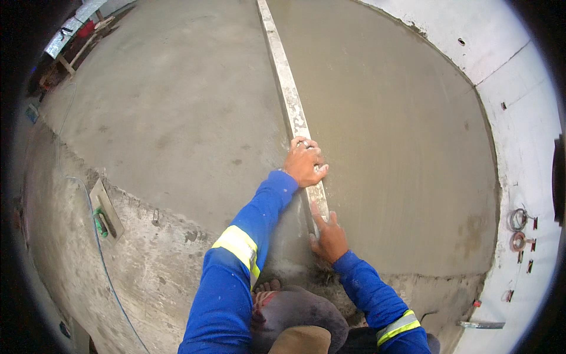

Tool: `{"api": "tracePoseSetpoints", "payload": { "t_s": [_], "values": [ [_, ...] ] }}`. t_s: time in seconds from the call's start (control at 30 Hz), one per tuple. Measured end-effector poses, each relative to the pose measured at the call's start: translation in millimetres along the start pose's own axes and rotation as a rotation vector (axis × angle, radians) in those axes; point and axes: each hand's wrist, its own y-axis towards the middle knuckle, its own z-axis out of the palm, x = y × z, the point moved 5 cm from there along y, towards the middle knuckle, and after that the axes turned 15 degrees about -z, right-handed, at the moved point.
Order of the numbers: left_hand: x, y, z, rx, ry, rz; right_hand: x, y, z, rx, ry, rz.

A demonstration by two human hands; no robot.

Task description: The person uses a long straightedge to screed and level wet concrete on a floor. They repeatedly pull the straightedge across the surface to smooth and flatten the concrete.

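Note:
A long, pale straightedge bar (283, 68), blotched with mortar, lies across the smooth wet concrete (389, 147) and runs away toward the far side. My left hand (304, 164) is wrapped over the bar a little way from its near end, with a ring on one finger. Closer to me, my right hand (331, 239) grips the near end, its index finger laid along the top and its thumb at the side. Both my sleeves are blue with reflective bands. The concrete looks darker and wetter right of the bar than left of it.
On the rough slab at left lies a steel trowel (106, 210) with a green handle, beside a thin cable (97, 236). A white wall (513, 118) with coiled wires (517, 220) curves along the right. At far left stands a makeshift bench (63, 38). My bent knee (300, 318) is close below.

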Motion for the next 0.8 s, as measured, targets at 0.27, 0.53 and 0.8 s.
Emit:
{"api": "tracePoseSetpoints", "payload": {
  "t_s": [0.27,0.53,0.8],
  "values": [
    [3,-8,-5,-0.041,0.014,-0.016,1,6,-3,0.071,0.030,0.019],
    [-4,-25,-17,-0.053,0.008,-0.045,4,-9,-3,0.070,0.038,-0.069],
    [-14,-41,-20,-0.093,0.006,-0.084,7,-24,-9,0.118,-0.053,-0.087]
  ]
}}
